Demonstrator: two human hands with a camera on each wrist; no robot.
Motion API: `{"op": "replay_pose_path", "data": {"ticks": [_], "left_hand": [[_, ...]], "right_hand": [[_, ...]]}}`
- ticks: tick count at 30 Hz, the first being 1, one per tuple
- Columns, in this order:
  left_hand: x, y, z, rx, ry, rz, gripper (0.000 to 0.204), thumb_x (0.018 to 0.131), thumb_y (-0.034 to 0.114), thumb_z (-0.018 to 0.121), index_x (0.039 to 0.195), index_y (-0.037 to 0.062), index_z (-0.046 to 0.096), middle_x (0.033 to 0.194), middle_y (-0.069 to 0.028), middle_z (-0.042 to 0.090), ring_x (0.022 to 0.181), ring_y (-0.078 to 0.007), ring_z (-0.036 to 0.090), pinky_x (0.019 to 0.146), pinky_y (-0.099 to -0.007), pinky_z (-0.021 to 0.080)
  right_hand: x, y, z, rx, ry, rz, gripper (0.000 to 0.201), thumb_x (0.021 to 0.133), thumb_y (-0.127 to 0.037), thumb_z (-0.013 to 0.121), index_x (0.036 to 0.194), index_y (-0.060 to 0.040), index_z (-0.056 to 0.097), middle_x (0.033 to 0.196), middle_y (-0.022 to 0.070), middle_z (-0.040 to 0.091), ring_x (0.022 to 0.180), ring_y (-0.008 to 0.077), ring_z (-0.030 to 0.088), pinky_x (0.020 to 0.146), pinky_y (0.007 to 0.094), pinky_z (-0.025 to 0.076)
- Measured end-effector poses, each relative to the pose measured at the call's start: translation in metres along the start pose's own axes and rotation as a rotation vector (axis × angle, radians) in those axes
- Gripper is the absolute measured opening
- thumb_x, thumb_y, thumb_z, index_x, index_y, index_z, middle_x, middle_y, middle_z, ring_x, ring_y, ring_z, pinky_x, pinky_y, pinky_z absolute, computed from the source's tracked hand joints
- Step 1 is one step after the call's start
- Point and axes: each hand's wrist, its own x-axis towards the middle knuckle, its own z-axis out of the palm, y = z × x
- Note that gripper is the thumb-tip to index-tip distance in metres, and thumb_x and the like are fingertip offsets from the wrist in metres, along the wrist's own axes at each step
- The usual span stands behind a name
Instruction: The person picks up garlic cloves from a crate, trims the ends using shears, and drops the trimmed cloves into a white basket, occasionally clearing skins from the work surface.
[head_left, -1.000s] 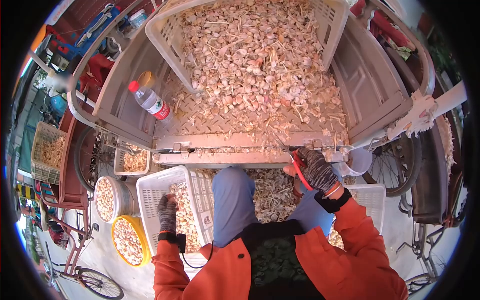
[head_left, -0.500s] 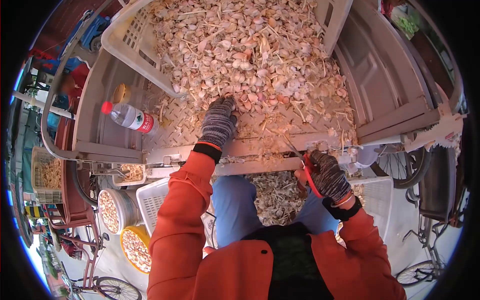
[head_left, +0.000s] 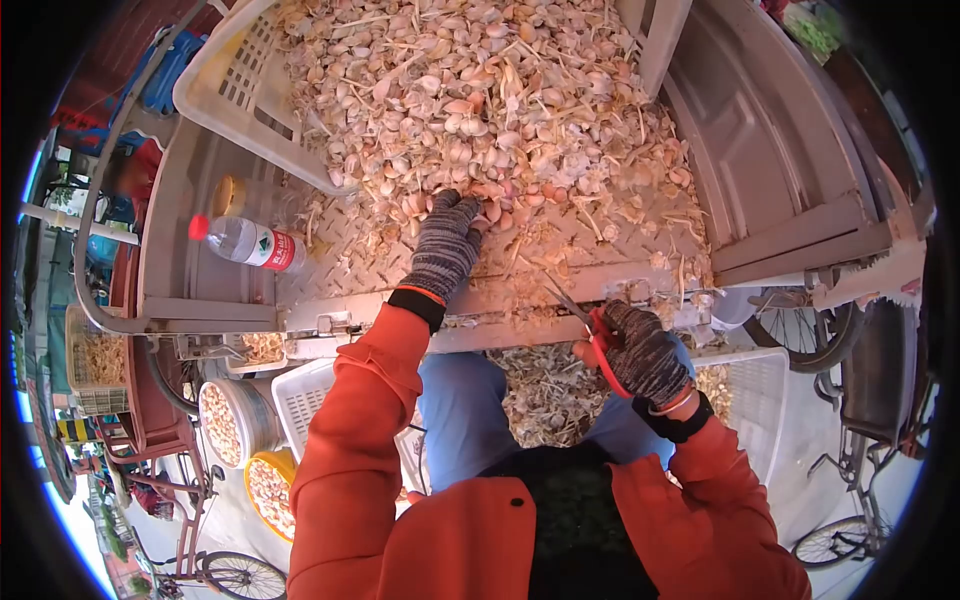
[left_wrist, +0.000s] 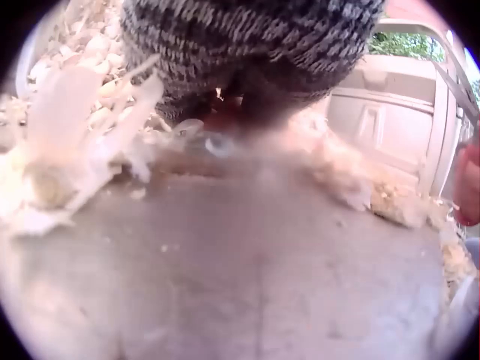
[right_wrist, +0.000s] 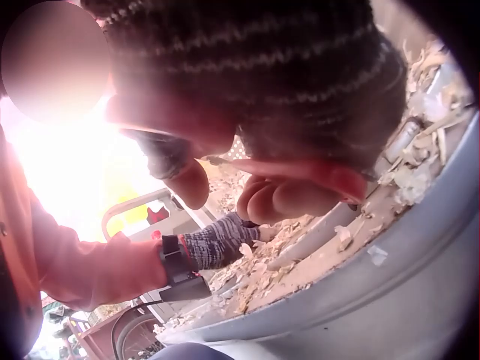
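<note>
My left hand (head_left: 445, 245), in a grey knit glove with bare fingertips, reaches to the near edge of a heap of garlic (head_left: 480, 110). Its fingertips are down among the cloves, mostly hidden behind the back of the hand; I cannot tell whether they pinch a piece. In the left wrist view the glove (left_wrist: 247, 45) hangs close over the metal bed, with pale garlic skins beside it. My right hand (head_left: 645, 355), gloved alike, grips red-handled scissors (head_left: 603, 360) by the bed's front edge. Their blades point up and left, away from the left hand's cloves.
A plastic crate (head_left: 240, 90) lies tipped around the heap on the cart bed. At left lies a red-capped water bottle (head_left: 250, 243) near a yellow-lidded jar (head_left: 230, 195). Below are a white crate (head_left: 305, 395), a white bucket (head_left: 245, 425) and a yellow bucket (head_left: 262, 470) with cloves.
My left hand has gone from the white crate at lower left up to the garlic heap, where it now stays. The right hand keeps holding the scissors near the bed's edge. The view has shifted slightly.
</note>
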Motion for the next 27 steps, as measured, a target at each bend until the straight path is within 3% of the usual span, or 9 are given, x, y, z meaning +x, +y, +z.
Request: {"op": "replay_pose_path", "data": {"ticks": [4,6,7,9,14,19,21,25,27], "left_hand": [[-0.004,-0.003,-0.007,-0.130,0.032,-0.023,0.025,0.077,0.008,0.067,0.100,-0.0002,0.061,0.096,-0.0123,0.060,0.085,-0.0219,0.060,0.076,-0.0303,0.048],[-0.013,0.014,-0.032,-0.348,-0.089,-0.293,0.019,0.080,0.009,0.066,0.097,0.0012,0.060,0.092,-0.0078,0.060,0.080,-0.0166,0.059,0.072,-0.0282,0.050],[-0.019,0.030,-0.044,-0.350,-0.085,-0.287,0.019,0.080,0.009,0.066,0.097,0.0012,0.060,0.092,-0.0078,0.060,0.080,-0.0166,0.059,0.072,-0.0282,0.050],[-0.035,0.067,-0.058,-1.074,-0.036,-0.506,0.014,0.083,0.008,0.064,0.095,0.0031,0.059,0.088,-0.0040,0.060,0.078,-0.0114,0.058,0.067,-0.0252,0.051],[-0.078,0.115,-0.067,-1.351,0.179,-0.477,0.017,0.082,0.005,0.065,0.098,0.0025,0.058,0.083,-0.0042,0.057,0.074,-0.0131,0.060,0.066,-0.0260,0.055],[-0.115,0.132,-0.066,-1.487,0.238,-0.409,0.016,0.082,0.000,0.063,0.096,0.0021,0.058,0.088,-0.0071,0.059,0.076,-0.0161,0.060,0.070,-0.0286,0.055],[-0.122,0.139,-0.072,-1.609,0.289,-0.537,0.014,0.083,-0.001,0.062,0.095,0.0026,0.057,0.089,-0.0073,0.058,0.078,-0.0168,0.061,0.071,-0.0285,0.055],[-0.133,0.143,-0.076,-1.647,0.315,-0.503,0.012,0.084,0.000,0.061,0.095,0.0029,0.057,0.089,-0.0079,0.059,0.080,-0.0174,0.061,0.072,-0.0279,0.055],[-0.136,0.145,-0.078,-1.696,0.286,-0.477,0.012,0.084,0.000,0.061,0.095,0.0030,0.057,0.090,-0.0077,0.059,0.080,-0.0170,0.060,0.074,-0.0276,0.054]], "right_hand": [[0.001,-0.016,-0.006,-0.190,0.007,-0.009,0.027,0.071,-0.013,0.074,0.090,0.0005,0.060,0.081,0.0116,0.064,0.071,0.0199,0.064,0.063,0.0286,0.051],[0.002,-0.010,-0.006,-0.280,0.116,-0.141,0.023,0.071,-0.011,0.071,0.089,0.0004,0.060,0.082,0.0129,0.064,0.069,0.0225,0.064,0.059,0.0306,0.051],[0.003,-0.015,-0.006,-0.284,0.122,-0.145,0.023,0.071,-0.011,0.071,0.089,0.0004,0.060,0.082,0.0129,0.064,0.069,0.0225,0.064,0.059,0.0306,0.051],[0.005,-0.028,-0.001,-0.352,0.153,-0.169,0.028,0.069,-0.015,0.073,0.089,0.0001,0.060,0.078,0.0132,0.063,0.066,0.0237,0.063,0.058,0.0333,0.050],[-0.005,-0.035,0.019,-0.386,0.145,-0.166,0.031,0.071,-0.024,0.072,0.089,-0.0013,0.061,0.069,0.0125,0.061,0.061,0.0238,0.062,0.058,0.0344,0.050],[-0.031,-0.049,0.028,-0.392,0.140,-0.255,0.027,0.073,-0.024,0.070,0.086,-0.0016,0.063,0.071,0.0140,0.063,0.063,0.0263,0.063,0.059,0.0356,0.049],[-0.038,-0.051,0.030,-0.425,0.152,-0.274,0.027,0.074,-0.026,0.070,0.084,-0.0019,0.063,0.069,0.0147,0.063,0.064,0.0268,0.063,0.059,0.0363,0.049],[-0.049,-0.063,0.030,-0.572,0.157,-0.335,0.028,0.074,-0.026,0.069,0.085,-0.0007,0.063,0.069,0.0158,0.062,0.064,0.0284,0.062,0.059,0.0376,0.049],[-0.048,-0.065,0.026,-0.324,-0.097,-0.061,0.026,0.075,-0.025,0.069,0.084,-0.0016,0.063,0.066,0.0118,0.062,0.057,0.0239,0.061,0.052,0.0342,0.048]]}}
